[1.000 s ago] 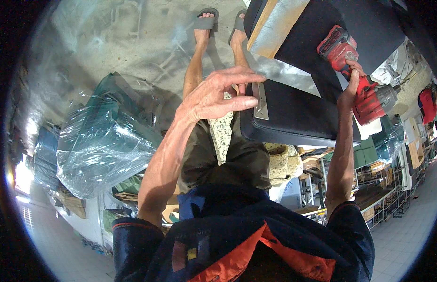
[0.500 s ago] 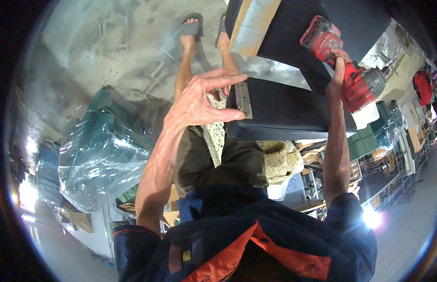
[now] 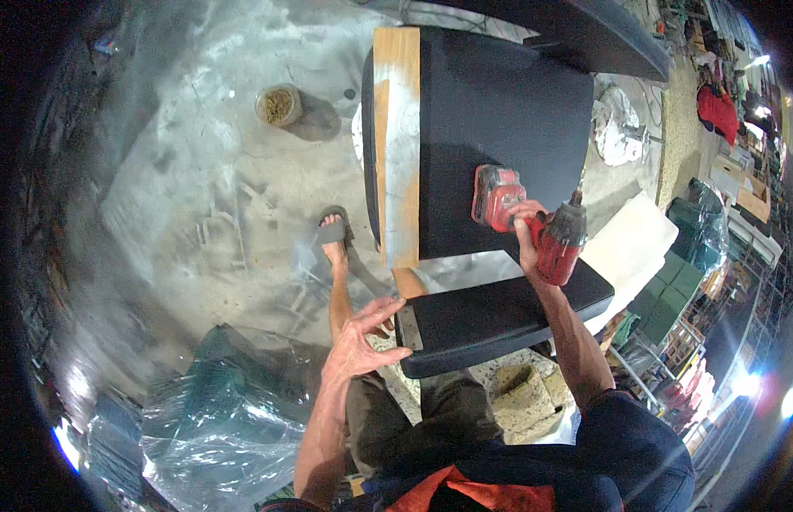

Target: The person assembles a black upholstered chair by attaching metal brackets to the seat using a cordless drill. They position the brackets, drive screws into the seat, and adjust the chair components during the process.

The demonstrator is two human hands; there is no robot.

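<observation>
My left hand (image 3: 355,348) pinches a small metal plate (image 3: 410,329) between thumb and forefinger, at the left end of a narrow black padded piece (image 3: 507,312). The other fingers curl behind that end. My right hand (image 3: 526,225) is closed round the grip of a red and black cordless drill (image 3: 560,249). Its bit points away from me, and its battery is to the left, above a large black upholstered panel (image 3: 499,111). The drill is apart from the metal plate. A wooden board (image 3: 401,162) runs along the panel's left side.
Another black padded part (image 3: 597,38) stands at the far side. Yellowish foam blocks (image 3: 528,401) lie by my right leg. Plastic-wrapped green bundles (image 3: 221,427) are at the near left. A jar (image 3: 278,106) stands on the floor at the far left. White sheet material (image 3: 631,247) lies right.
The view has shifted, showing more of the far panel and floor. The drill has turned from pointing right to pointing away from me. My left hand keeps its pinch on the metal plate.
</observation>
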